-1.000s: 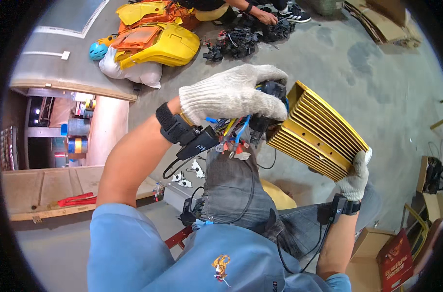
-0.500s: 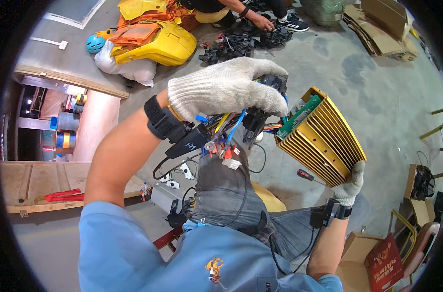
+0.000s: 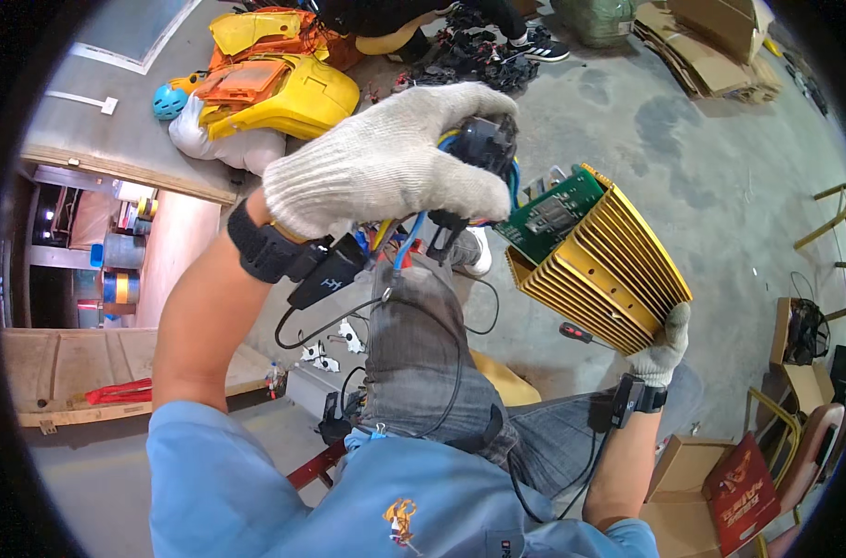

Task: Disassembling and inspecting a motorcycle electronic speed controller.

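Note:
My left hand (image 3: 395,160), in a white knitted glove, is closed around a bundle of coloured wires (image 3: 411,240) with a black connector (image 3: 488,144) showing between thumb and fingers. The wires run toward a green circuit board (image 3: 555,221) that sticks partly out of the open end of a gold finned metal housing (image 3: 618,272). My right hand (image 3: 666,349), gloved as well, grips the housing at its lower right end. The housing is tilted in the air above my lap. How the wires join the board is partly hidden.
A screwdriver (image 3: 575,332) lies on the floor below the housing. Yellow and orange plastic shells (image 3: 297,93) are piled at far left, near black cable heaps (image 3: 474,58) beside another person's shoe (image 3: 540,45). Flattened cardboard (image 3: 702,56) lies far right; an open box (image 3: 683,484) stands near right.
The circuit board now sticks farther out of the housing. My left hand has moved left and slightly up with the wires. The other person's hand is out of view.

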{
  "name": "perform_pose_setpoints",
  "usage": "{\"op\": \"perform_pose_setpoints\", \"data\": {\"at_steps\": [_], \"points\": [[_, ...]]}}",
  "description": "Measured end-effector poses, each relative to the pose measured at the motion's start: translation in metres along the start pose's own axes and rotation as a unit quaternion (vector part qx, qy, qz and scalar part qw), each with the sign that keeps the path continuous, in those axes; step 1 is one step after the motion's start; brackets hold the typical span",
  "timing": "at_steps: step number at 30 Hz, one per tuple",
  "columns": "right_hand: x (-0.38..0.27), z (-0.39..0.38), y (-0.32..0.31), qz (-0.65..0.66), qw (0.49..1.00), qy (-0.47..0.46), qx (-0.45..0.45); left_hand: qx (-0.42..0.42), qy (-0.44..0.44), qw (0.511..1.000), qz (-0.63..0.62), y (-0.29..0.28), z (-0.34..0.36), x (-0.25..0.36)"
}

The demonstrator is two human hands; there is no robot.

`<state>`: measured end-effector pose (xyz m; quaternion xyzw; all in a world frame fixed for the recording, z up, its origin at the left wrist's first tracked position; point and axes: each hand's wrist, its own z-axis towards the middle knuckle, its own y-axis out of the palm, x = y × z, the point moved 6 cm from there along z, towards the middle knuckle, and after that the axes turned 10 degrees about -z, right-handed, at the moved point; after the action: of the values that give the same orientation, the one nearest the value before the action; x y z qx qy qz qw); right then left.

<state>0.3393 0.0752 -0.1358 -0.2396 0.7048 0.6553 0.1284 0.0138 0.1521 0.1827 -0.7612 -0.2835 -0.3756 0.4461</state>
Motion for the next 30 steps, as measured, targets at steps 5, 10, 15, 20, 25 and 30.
{"op": "perform_pose_setpoints", "data": {"at_steps": [5, 10, 15, 20, 25, 30], "points": [[-0.005, 0.002, 0.013, -0.003, 1.0, -0.001, -0.019, 0.012, 0.14, 0.967, 0.212, -0.009, -0.009, 0.019], [-0.013, -0.002, 0.008, -0.034, 0.999, -0.001, -0.018, 0.007, 0.053, 0.992, 0.117, -0.015, -0.022, 0.041], [-0.022, 0.0, 0.031, -0.02, 0.996, 0.011, -0.081, 0.065, 0.062, 0.989, 0.119, -0.038, -0.035, 0.057], [-0.025, 0.003, 0.012, -0.024, 0.999, -0.025, 0.014, 0.119, 0.167, 0.924, 0.322, -0.048, -0.048, 0.086], [-0.029, 0.009, 0.006, -0.044, 0.993, -0.055, 0.097, 0.032, 0.404, 0.779, 0.478, -0.03, -0.049, 0.091], [-0.016, 0.012, 0.032, 0.012, 0.999, 0.013, 0.034, 0.022, 0.47, 0.701, 0.536, -0.02, -0.047, 0.09]]}}
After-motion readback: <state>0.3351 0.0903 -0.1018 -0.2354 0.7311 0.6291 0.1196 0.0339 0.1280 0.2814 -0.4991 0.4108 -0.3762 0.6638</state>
